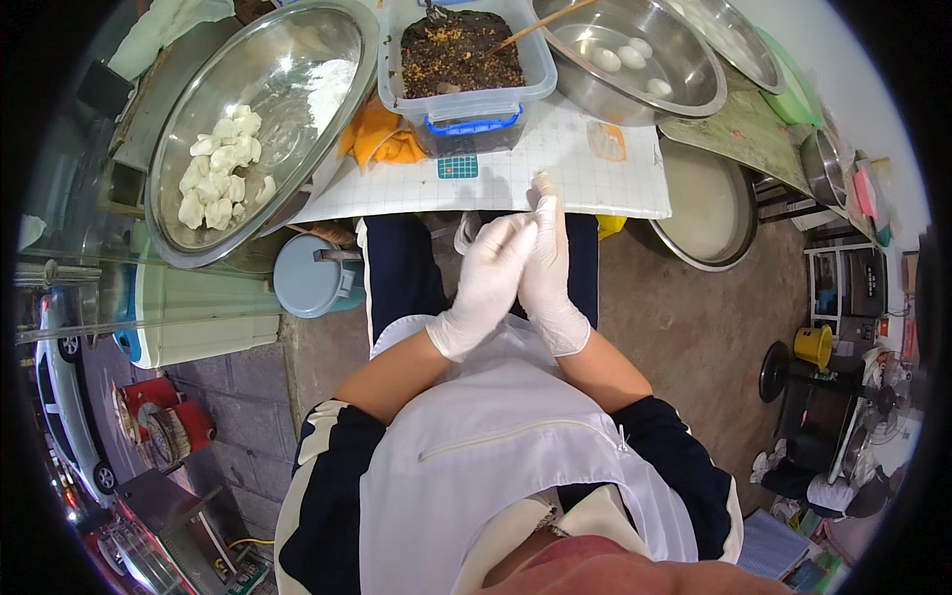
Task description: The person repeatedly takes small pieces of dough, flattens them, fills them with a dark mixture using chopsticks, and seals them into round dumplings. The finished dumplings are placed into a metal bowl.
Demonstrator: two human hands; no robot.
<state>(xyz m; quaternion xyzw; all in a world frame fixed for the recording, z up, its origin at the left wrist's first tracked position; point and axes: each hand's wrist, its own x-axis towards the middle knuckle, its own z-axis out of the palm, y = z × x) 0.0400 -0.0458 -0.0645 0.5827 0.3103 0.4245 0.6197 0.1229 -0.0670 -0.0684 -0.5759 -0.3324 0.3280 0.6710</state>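
My left hand (pixel 491 279) and my right hand (pixel 550 275), both in thin white gloves, are pressed together over my lap at the table's front edge. Whether anything lies between the palms is hidden. Ahead of them a clear plastic box (pixel 476 109) with a blue handle holds a dark filling with yellow bits and a wooden stick (pixel 547 24). To the left a tilted steel basin (pixel 167 160) holds white dough pieces (pixel 216 178) and white powder (pixel 327 85). In the steel bowl (pixel 695 89) at the right lie several white balls (pixel 632 57).
An orange cloth (pixel 381 137) lies between basin and box. The white gridded table cover (pixel 506 190) ends just before my hands. Below it at the right stands a round pan (pixel 703 201) of whitish contents; a lidded blue bucket (pixel 309 275) stands at the left.
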